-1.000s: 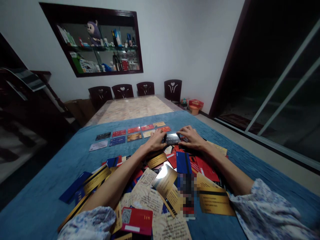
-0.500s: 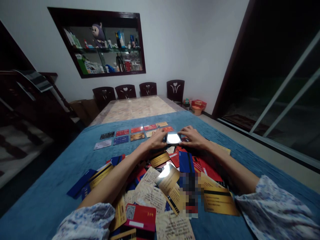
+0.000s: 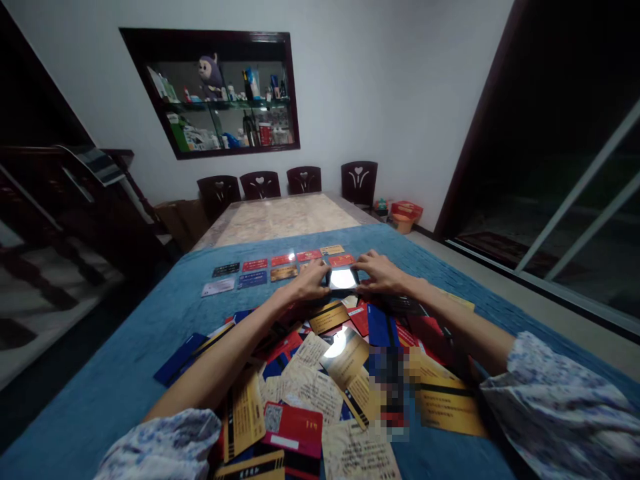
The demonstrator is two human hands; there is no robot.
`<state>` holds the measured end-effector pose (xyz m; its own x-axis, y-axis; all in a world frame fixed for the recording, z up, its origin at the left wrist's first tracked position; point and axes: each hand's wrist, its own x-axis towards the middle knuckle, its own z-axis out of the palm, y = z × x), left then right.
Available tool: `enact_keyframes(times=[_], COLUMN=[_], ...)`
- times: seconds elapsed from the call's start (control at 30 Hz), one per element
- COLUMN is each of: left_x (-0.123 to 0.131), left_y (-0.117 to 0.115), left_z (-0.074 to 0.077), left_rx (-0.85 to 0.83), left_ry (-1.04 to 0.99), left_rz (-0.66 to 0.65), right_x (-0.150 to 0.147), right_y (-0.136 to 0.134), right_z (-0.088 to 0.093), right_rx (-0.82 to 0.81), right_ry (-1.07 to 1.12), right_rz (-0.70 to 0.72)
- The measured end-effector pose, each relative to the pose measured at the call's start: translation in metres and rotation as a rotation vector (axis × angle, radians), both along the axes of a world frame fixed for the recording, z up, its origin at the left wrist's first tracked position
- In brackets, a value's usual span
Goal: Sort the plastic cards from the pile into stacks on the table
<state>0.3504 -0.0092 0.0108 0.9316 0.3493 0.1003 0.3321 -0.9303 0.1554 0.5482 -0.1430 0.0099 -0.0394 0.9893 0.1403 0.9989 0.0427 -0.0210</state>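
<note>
Between my two hands is a dark card [image 3: 343, 279] with bright glare over its face. My left hand [image 3: 311, 280] grips its left edge, and my right hand [image 3: 376, 271] has its fingers closed on the right edge. Just beyond it lies a red card [image 3: 342, 261]. Two rows of cards, among them a black card [image 3: 226, 269], a blue card [image 3: 253, 279] and a white card [image 3: 218, 287], lie face up to the left. Under my forearms spreads a loose pile of gold, red, blue and cream cards, with a gold card [image 3: 450, 400] at its right.
A blue cloth [image 3: 125, 373] covers the near part of the long table [image 3: 280, 217]. Dark chairs [image 3: 359, 181] stand at the far end, below a wall shelf [image 3: 227, 105]. Stair railings are at the left, a glass door at the right.
The view has shifted a little, so the table and room appear farther right. Both hands still hold the dark card, which now sits slightly closer to the red card beyond it.
</note>
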Motion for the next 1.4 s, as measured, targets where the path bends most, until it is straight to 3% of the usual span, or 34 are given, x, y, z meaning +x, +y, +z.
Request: enact_keyframes(times=[0.33,1.4], left_x=[-0.029,-0.114], left_y=[0.011,0.049], left_z=[0.004,0.002], left_rx=[0.017,0.054], left_ry=[0.038,0.101], left_rz=[0.045,0.205], right_x=[-0.034,-0.103], right_y=[0.023,0.100], right_z=[0.011,0.012], right_rx=[-0.084,-0.121], right_ry=[-0.058,-0.075], right_rz=[-0.008,0.159])
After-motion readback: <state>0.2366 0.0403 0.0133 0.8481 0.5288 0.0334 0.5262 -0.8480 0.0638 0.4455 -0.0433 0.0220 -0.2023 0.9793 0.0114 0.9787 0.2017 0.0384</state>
